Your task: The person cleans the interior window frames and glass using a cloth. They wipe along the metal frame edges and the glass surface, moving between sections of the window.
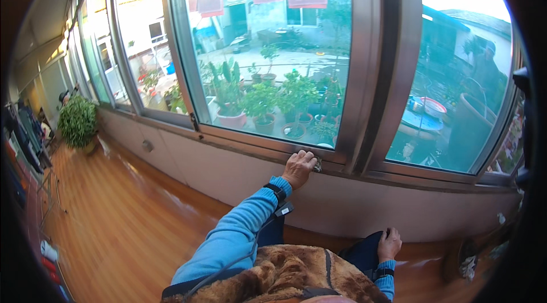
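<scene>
Curled into a fist, my left hand (299, 169) is at the metal window ledge (265, 154), just under the sliding window. A small crumpled cloth (318, 164) pokes out past its knuckles; the rest is hidden in the hand. Above it rises a tinted glass pane (273, 68) in a metal frame (363, 89). My right hand (389, 244) rests by my right knee (363, 249), apart from the window. Its fingers bend downward and are partly hidden, and I see nothing in it.
A pinkish wall (333, 204) runs below the ledge. Potted plants (295, 106) stand outside behind the glass. A bushy plant (77, 121) stands on the wooden floor (115, 217) at far left, near hanging clothes (30, 132). Another pot (459, 258) is at lower right.
</scene>
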A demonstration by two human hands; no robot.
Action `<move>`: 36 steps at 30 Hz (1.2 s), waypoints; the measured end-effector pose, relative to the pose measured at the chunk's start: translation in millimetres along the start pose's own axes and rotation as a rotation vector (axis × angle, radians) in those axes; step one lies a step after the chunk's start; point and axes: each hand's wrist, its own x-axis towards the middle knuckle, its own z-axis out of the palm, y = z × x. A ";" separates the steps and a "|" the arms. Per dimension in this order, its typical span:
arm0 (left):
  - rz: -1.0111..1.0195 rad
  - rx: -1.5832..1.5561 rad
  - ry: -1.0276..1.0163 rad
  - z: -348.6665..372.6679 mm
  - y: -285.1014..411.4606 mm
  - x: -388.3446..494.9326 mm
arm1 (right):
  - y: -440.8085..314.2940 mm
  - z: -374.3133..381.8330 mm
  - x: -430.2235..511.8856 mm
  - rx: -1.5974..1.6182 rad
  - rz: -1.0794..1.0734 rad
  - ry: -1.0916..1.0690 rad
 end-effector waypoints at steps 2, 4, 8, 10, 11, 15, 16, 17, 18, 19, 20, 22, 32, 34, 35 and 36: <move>-0.016 0.045 0.041 -6.2 -20.7 -9.8 | -3.5 3.1 -1.3 -0.010 -0.016 0.010; -0.032 0.101 0.017 -11.4 -39.0 -19.4 | -5.8 5.0 -1.5 -0.037 -0.018 0.015; -0.043 0.228 0.038 -24.0 -77.4 -39.6 | -5.4 8.3 1.3 -0.090 -0.080 0.011; -0.071 0.281 0.022 -29.7 -97.5 -51.0 | -4.8 10.4 2.3 -0.111 -0.102 0.016; -0.077 0.331 0.027 -31.8 -107.1 -56.8 | -4.3 11.7 2.9 -0.105 -0.109 0.015; -0.203 0.439 0.011 -40.8 -148.1 -83.1 | -3.6 13.4 4.1 -0.125 -0.101 -0.031; -0.244 0.447 0.000 -43.8 -158.9 -89.1 | -4.4 13.9 5.0 -0.125 -0.091 -0.037; -0.273 0.461 0.015 -47.3 -171.0 -93.9 | -5.2 14.0 6.0 -0.119 -0.082 -0.037; -0.321 0.491 0.001 -51.3 -182.5 -99.8 | -5.4 14.0 6.2 -0.110 -0.087 -0.032; -0.370 0.520 -0.012 -57.0 -193.8 -105.6 | -6.3 13.6 6.1 -0.130 -0.070 -0.044; -0.430 0.543 -0.050 -60.8 -204.4 -110.0 | -6.8 14.4 6.9 -0.128 -0.076 -0.041; -0.476 0.572 -0.048 -67.7 -220.9 -116.9 | -8.6 15.7 7.4 -0.133 -0.063 -0.041; -0.667 0.338 -0.004 -75.2 -193.7 -93.7 | -14.9 9.0 7.0 -0.155 -0.064 -0.067; -0.602 0.137 0.041 -64.3 -156.7 -96.5 | -16.4 7.0 6.4 -0.158 -0.057 -0.066; -0.632 0.081 -0.062 -56.1 -137.2 -97.0 | -18.0 7.2 6.3 -0.154 -0.065 -0.042; -0.578 0.005 -0.033 -45.8 -114.7 -99.8 | -18.9 7.2 6.6 -0.152 -0.070 -0.022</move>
